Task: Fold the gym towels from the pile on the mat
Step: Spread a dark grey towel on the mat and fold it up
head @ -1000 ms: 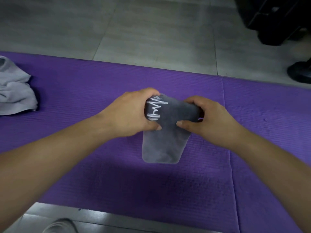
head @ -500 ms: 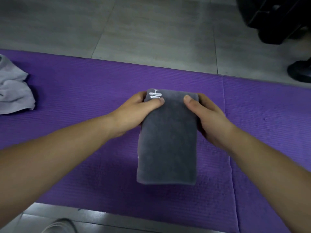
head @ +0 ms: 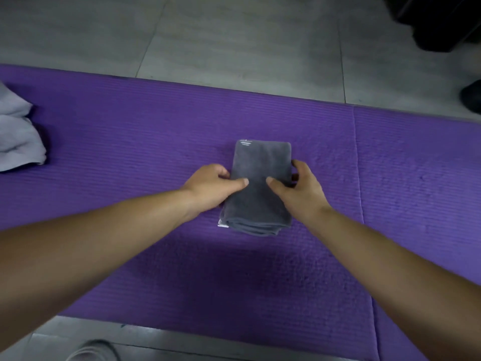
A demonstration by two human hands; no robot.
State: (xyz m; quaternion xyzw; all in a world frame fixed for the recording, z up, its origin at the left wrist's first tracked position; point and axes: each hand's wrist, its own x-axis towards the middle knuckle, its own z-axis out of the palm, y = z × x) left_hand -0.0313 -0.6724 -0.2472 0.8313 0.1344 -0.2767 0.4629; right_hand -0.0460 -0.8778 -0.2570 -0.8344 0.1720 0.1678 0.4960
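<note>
1. Gym towels (head: 18, 136) in a pale, crumpled pile at the far left edge of the mat (head: 130, 131), well apart from the work.
2. Left hand (head: 210, 186): thumb flat on top of the dark grey towel (head: 260, 178), fingers curled against its left edge, pinching it.
3. Dark grey towel flat on the middle of the mat as a narrow folded packet, layered edges toward the body, white tag (head: 222, 224) peeking out at the near left corner.
4. Right hand (head: 299, 194): mirrored hold, thumb on top, fingers hooked round the right edge.
5. Probably squaring off a finished fold. Press evenly with both thumbs, nudge the two sides parallel, tuck the loose near layers flush, then let go straight up so the plush cloth is not dragged open.
6. Purple ribbed mat, likely grippy enough to keep the packet from sliding; seam (head: 355, 152) just right of the towel, best kept out from under it.
7. Beyond the mat, grey tiled floor (head: 234, 35); dark bulky shapes (head: 442, 22) at top right, too dim to identify; dark shoe-like form (head: 472, 96) at the right edge.
</note>
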